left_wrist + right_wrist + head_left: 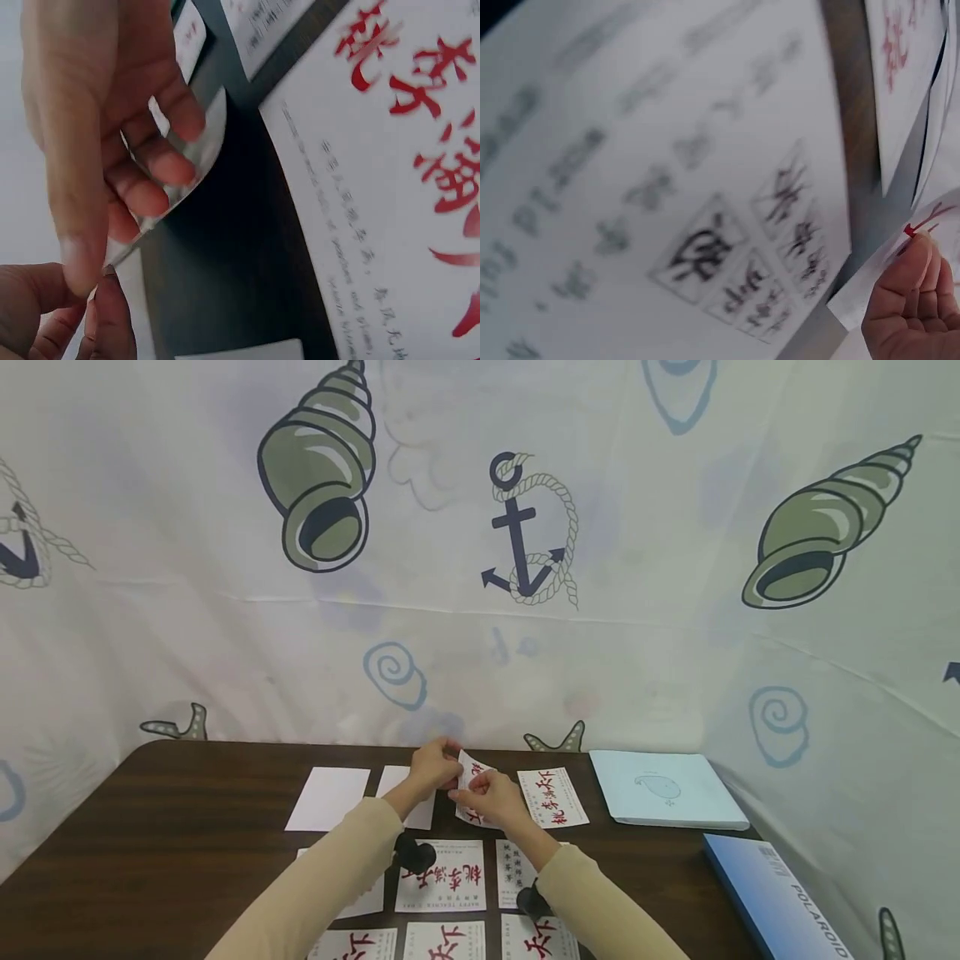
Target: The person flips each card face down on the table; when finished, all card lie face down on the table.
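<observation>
1. The blue box [772,893] at the right edge of the worktop [187,827] reads "POLAROID" along its side. The cards bear large red Chinese characters; the smaller print under them is too small to read from the head view.
2. A pale blue folder [663,789] with a faint whale outline lies beyond the box. Two blank white sheets [327,797] lie at far left. Printed cards [441,875] lie in rows in front of the hands, partly covered by the forearms.
3. The lifted card [472,781] is held above the worktop between both hands, just left of a flat printed card [553,797]. It tilts and curls, its long axis running roughly toward and away from the person.
4. The left hand [433,768] pinches the card's far edge between thumb and curled fingers [169,161]. The right hand [491,797] pinches its near part, fingers [911,281] bent round it.
</observation>
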Motion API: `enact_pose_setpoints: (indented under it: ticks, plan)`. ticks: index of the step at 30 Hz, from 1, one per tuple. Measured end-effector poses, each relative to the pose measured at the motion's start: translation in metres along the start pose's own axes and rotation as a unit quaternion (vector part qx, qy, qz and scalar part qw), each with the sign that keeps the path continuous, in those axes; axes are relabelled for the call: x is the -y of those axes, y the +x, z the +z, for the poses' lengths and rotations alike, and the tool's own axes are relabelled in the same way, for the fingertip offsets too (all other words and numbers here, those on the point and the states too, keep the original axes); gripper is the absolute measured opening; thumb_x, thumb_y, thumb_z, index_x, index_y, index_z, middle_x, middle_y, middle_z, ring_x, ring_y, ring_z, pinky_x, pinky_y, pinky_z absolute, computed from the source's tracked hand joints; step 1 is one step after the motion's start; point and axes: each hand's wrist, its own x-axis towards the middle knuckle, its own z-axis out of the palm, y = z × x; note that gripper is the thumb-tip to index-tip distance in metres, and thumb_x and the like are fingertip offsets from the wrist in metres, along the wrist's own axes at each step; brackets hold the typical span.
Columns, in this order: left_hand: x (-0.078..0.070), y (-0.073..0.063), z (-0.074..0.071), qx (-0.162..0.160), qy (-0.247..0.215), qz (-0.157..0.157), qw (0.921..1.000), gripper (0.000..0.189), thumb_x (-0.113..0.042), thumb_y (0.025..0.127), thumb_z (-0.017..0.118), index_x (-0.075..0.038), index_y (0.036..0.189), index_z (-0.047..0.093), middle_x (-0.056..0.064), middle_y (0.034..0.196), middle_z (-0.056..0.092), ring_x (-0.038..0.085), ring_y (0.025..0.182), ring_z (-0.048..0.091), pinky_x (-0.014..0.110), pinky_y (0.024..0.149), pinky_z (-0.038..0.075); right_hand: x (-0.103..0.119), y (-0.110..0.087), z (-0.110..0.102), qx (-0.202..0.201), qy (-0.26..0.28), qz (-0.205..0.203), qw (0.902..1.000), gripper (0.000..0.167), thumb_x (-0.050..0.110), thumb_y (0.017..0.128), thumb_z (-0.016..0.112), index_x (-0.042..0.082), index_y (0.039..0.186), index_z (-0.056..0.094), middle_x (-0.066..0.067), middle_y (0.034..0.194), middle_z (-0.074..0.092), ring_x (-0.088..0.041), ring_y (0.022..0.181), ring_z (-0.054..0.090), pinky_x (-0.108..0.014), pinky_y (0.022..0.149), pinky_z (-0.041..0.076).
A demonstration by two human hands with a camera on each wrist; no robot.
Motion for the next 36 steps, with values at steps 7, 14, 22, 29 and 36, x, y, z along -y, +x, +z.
enact_pose_setpoints:
  ticks: [7,14,22,29,36]
  plan:
    - [-0.003,-0.004,-0.002,0.049,-0.081,0.0,0.9955,0.029,-0.003,0.089,0.056,0.001,0.118,0.058,0.019,0.103,0.065,0.016,0.073,0.065,0.03,0.063,0.056,0.011,-0.005,-0.01,0.02,0.104,-0.002,0.9944,0.028,0.007,0.084,0.065,-0.01,0.104,0.057,-0.011,0.081,0.063,-0.01,0.063,0.059,-0.027,0.059,0.055]
    - [0.013,-0.008,-0.002,0.11,-0.087,-0.028,0.9897,0.046,-0.009,0.093,0.056,0.004,0.136,0.044,0.027,0.127,0.054,0.035,0.104,0.062,0.039,0.079,0.054,0.014,-0.014,-0.029,-0.021,0.184,-0.017,0.9826,0.028,0.001,0.087,0.059,-0.011,0.113,0.056,-0.019,0.094,0.062,-0.025,0.085,0.064,-0.039,0.071,0.056]
    - [0.018,-0.018,-0.004,-0.009,0.043,0.021,0.9988,0.041,-0.01,0.076,0.075,0.0,0.115,0.064,0.013,0.097,0.069,0.024,0.086,0.065,0.03,0.065,0.055,-0.006,-0.016,-0.031,-0.079,0.159,0.042,0.9833,0.037,-0.002,0.083,0.062,-0.008,0.118,0.051,-0.012,0.084,0.059,-0.016,0.071,0.057,-0.033,0.063,0.056]
    - [0.022,-0.028,-0.003,-0.016,0.155,0.054,0.9863,0.036,-0.013,0.073,0.079,0.001,0.104,0.067,0.006,0.08,0.068,0.016,0.069,0.06,0.029,0.06,0.048,-0.021,-0.013,-0.024,-0.078,0.071,0.084,0.9908,0.04,0.0,0.078,0.07,-0.004,0.113,0.052,-0.003,0.069,0.052,-0.01,0.054,0.047,-0.023,0.05,0.05]
    - [0.026,-0.026,0.001,-0.007,0.225,0.081,0.971,0.031,-0.015,0.071,0.08,0.0,0.096,0.067,0.003,0.073,0.064,0.014,0.065,0.056,0.029,0.058,0.045,-0.023,-0.012,-0.021,-0.058,-0.015,0.09,0.9941,0.034,0.001,0.076,0.073,-0.005,0.103,0.055,-0.008,0.071,0.058,-0.013,0.051,0.057,-0.023,0.048,0.05]
